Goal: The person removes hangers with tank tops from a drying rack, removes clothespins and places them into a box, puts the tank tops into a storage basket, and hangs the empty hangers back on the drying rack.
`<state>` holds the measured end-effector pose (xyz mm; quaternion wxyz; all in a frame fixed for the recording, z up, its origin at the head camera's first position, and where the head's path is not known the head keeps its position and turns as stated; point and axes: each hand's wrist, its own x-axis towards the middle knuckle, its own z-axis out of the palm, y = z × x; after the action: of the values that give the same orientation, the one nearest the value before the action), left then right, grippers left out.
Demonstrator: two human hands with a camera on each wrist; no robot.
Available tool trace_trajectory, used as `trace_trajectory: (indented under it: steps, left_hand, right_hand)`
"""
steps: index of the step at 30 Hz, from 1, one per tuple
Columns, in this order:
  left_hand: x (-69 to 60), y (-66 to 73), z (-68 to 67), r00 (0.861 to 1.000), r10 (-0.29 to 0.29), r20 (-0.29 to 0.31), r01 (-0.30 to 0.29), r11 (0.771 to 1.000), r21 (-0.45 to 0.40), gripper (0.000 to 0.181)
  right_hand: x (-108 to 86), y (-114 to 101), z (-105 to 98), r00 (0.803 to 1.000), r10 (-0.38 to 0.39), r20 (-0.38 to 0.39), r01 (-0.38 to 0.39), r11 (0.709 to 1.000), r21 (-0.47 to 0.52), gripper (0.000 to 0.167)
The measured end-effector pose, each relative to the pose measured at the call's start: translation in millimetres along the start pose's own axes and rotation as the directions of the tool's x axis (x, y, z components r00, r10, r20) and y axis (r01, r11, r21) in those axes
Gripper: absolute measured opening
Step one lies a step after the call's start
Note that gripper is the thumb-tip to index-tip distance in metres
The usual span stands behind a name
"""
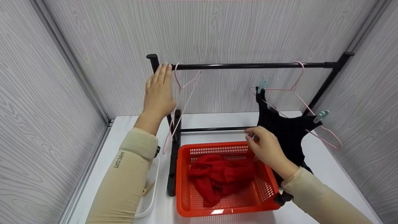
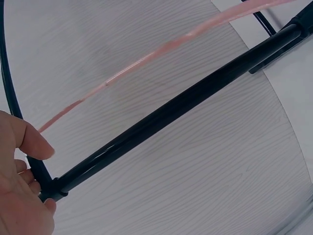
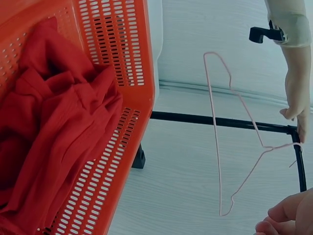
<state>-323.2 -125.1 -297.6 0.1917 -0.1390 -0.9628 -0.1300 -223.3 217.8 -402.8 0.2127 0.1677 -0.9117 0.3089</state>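
Observation:
My left hand (image 1: 160, 93) rests at the top left corner of a black clothes rack (image 1: 230, 66), its fingers extended over the bar's end. In the left wrist view, the fingertips (image 2: 34, 187) touch the corner joint. Close beside that hand, a bare pink hanger (image 1: 187, 109) hangs from the bar. My right hand (image 1: 266, 144) hovers over the right rim of a red basket (image 1: 227, 211), fingers loosely bent with nothing visible between them. Inside the basket lies a crumpled red cloth (image 1: 217, 175). Behind the right hand, a black garment (image 1: 279, 130) hangs on another pink hanger (image 1: 295, 88).
Two green clips (image 1: 321, 116) pin the black garment to its hanger. A white container (image 1: 152, 199) with something tan inside stands left of the basket, partly behind my left arm. The rack's lower rail (image 1: 214, 128) runs behind the basket. Grey wood-patterned walls (image 1: 217, 31) enclose the white tabletop (image 1: 118, 137).

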Motion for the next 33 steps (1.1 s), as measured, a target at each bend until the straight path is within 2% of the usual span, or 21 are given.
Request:
trace_trajectory:
  steps: [5,10,14,18,23,26,33]
  left_hand:
    - [-4.8,4.5,0.8,1.0,0.001,-0.021,-0.002,0.999,-0.043,0.093]
    - [-10.4,13.6,5.7,0.997,0.009,-0.082,-0.016,0.996,-0.086,0.082]
    - [-16.6,21.3,8.8,0.993,0.039,-0.114,-0.048,0.995,-0.082,0.078]
    - [-21.5,26.9,10.0,0.991,0.064,-0.116,-0.074,0.994,-0.082,0.078]
    - [-24.6,29.4,13.8,0.987,0.08,-0.138,-0.093,0.991,-0.096,0.074]
    - [-26.5,31.7,17.7,0.98,0.095,-0.173,-0.114,0.988,-0.103,0.073]
    - [-32.1,47.0,28.9,0.972,0.102,-0.21,-0.139,0.976,-0.167,0.071]
  right_hand:
    - [-1.0,6.2,-7.2,1.0,-0.001,-0.005,0.001,1.0,-0.003,0.015]
    - [-3.1,14.2,-16.4,1.0,0.006,-0.021,-0.007,1.0,-0.019,0.014]
    - [-2.8,20.1,-25.6,0.998,-0.022,-0.059,0.02,0.999,-0.038,0.014]
    - [-1.7,24.1,-35.7,0.994,-0.045,-0.101,0.04,0.998,-0.058,0.014]
    - [-0.7,28.3,-47.3,0.99,-0.036,-0.139,0.027,0.997,-0.066,0.014]
    - [0.0,32.2,-54.9,0.987,-0.025,-0.161,0.014,0.998,-0.069,0.014]
    - [-0.9,41.1,-70.8,0.979,-0.014,-0.204,-0.003,0.997,-0.082,0.013]
